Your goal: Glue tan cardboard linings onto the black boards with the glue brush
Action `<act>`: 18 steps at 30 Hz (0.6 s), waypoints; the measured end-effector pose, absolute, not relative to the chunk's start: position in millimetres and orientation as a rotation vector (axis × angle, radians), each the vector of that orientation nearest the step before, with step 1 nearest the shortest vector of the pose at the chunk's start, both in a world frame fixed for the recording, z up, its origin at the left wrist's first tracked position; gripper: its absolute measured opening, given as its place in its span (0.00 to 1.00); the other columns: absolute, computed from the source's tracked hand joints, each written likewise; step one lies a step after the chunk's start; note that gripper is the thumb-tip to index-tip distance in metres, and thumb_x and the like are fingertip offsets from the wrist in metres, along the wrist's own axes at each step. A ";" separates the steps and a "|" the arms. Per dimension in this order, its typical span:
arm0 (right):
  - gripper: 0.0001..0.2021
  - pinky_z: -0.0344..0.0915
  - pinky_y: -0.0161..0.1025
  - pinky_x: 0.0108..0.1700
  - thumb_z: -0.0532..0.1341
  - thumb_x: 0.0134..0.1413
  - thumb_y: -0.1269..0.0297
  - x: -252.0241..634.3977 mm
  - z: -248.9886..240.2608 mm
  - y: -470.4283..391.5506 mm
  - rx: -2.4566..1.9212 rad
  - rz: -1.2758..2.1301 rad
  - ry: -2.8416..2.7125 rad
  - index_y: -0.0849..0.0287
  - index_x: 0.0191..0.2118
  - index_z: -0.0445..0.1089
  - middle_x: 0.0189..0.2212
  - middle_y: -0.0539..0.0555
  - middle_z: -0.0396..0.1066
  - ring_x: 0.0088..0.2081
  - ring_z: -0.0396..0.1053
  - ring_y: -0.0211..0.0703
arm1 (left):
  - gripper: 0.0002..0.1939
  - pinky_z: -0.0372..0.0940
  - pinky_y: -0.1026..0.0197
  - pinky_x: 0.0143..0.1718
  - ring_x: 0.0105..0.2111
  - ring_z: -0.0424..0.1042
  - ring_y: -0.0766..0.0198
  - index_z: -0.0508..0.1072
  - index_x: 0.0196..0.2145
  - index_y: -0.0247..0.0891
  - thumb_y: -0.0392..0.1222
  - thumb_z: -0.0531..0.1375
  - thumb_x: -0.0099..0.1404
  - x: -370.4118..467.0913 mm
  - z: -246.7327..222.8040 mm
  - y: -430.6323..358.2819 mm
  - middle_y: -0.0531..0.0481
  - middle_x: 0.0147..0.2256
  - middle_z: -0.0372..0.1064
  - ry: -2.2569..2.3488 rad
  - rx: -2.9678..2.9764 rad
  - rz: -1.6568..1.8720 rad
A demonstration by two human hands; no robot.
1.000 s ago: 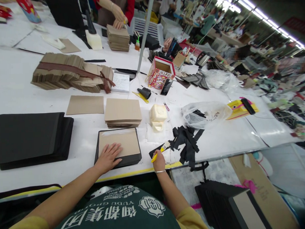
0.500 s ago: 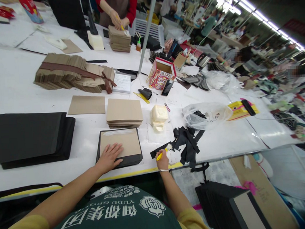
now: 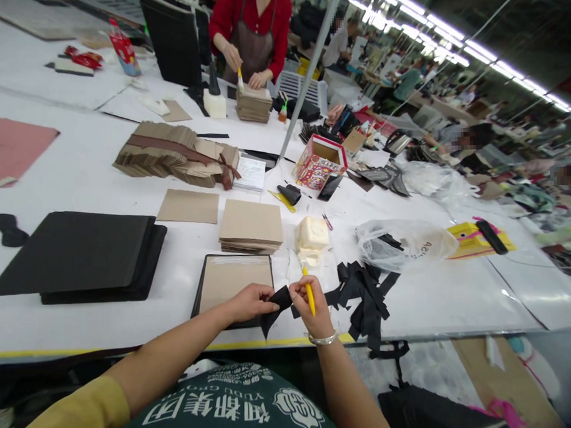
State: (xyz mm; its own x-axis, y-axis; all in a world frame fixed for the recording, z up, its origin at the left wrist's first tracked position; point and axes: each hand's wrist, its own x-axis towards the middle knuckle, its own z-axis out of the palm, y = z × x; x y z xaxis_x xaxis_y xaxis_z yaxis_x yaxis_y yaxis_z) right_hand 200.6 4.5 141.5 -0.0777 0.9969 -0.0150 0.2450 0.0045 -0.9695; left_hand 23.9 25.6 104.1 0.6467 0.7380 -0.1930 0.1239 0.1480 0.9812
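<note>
My left hand [image 3: 252, 301] pinches a short black strip [image 3: 276, 307] at its left part. My right hand [image 3: 315, 305] is closed around a yellow-handled brush [image 3: 309, 293] and its fingertips meet the strip's other end. The brush head points away from me, towards the white glue pot [image 3: 312, 233]. Under and behind my left hand lies a tan board [image 3: 236, 278] on a stack of black sheets, with a whitish smear along its far edge. More black strips [image 3: 367, 298] lie in a loose heap to the right of my right hand.
A black stack [image 3: 81, 255] stands at left. Behind the work are stacked tan boards [image 3: 251, 221], a bundle of tied boards [image 3: 171, 152] and a red patterned box [image 3: 320, 163]. A plastic bag [image 3: 403, 241] lies at right. Across the table, a person in red brushes boards.
My left hand has left the tan board and moved right to a black strip. My right hand, still with the brush, has come up to that strip, now lifted. The view has shifted.
</note>
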 end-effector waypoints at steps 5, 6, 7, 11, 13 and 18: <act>0.14 0.64 0.34 0.32 0.60 0.46 0.63 188.1 117.7 21.8 -1.453 0.986 -1.664 0.56 0.38 0.54 0.28 0.48 0.66 0.29 0.66 0.36 | 0.13 0.54 0.67 0.23 0.21 0.59 0.71 0.66 0.23 0.33 0.47 0.61 0.50 9.3 88.6 32.8 0.56 0.20 0.59 0.871 1.172 0.520; 0.13 0.63 0.34 0.31 0.59 0.47 0.62 186.0 111.5 26.5 -1.497 0.932 -1.715 0.57 0.37 0.55 0.27 0.48 0.65 0.28 0.66 0.36 | 0.13 0.54 0.67 0.23 0.21 0.59 0.71 0.66 0.24 0.33 0.46 0.61 0.49 4.3 85.6 34.9 0.56 0.20 0.60 0.880 1.131 0.514; 0.11 0.62 0.34 0.31 0.58 0.49 0.61 184.3 105.3 31.8 -1.540 0.864 -1.750 0.57 0.36 0.56 0.25 0.47 0.64 0.27 0.65 0.36 | 0.13 0.54 0.67 0.24 0.22 0.60 0.70 0.66 0.24 0.33 0.46 0.62 0.48 -1.7 82.7 37.2 0.56 0.20 0.61 0.886 1.079 0.503; 0.10 0.61 0.34 0.31 0.56 0.51 0.57 180.4 80.4 58.6 -1.642 0.602 -1.686 0.57 0.33 0.56 0.26 0.49 0.63 0.27 0.64 0.37 | 0.16 0.57 0.67 0.24 0.22 0.63 0.69 0.70 0.25 0.33 0.48 0.64 0.43 -37.2 66.8 45.9 0.55 0.20 0.64 1.035 0.927 0.412; 0.11 0.61 0.35 0.31 0.55 0.52 0.56 178.5 65.9 72.2 -1.666 0.529 -1.638 0.57 0.34 0.57 0.26 0.49 0.64 0.27 0.65 0.38 | 0.18 0.56 0.67 0.22 0.19 0.62 0.69 0.71 0.28 0.33 0.51 0.64 0.44 -58.2 56.7 48.8 0.55 0.18 0.63 1.202 0.844 0.428; 0.12 0.59 0.34 0.31 0.53 0.53 0.54 168.5 26.7 95.1 -1.722 0.450 -1.671 0.58 0.35 0.58 0.26 0.49 0.64 0.27 0.65 0.38 | 0.18 0.56 0.68 0.19 0.20 0.64 0.68 0.68 0.27 0.34 0.54 0.58 0.50 -88.3 35.5 58.2 0.54 0.17 0.62 1.590 0.781 0.617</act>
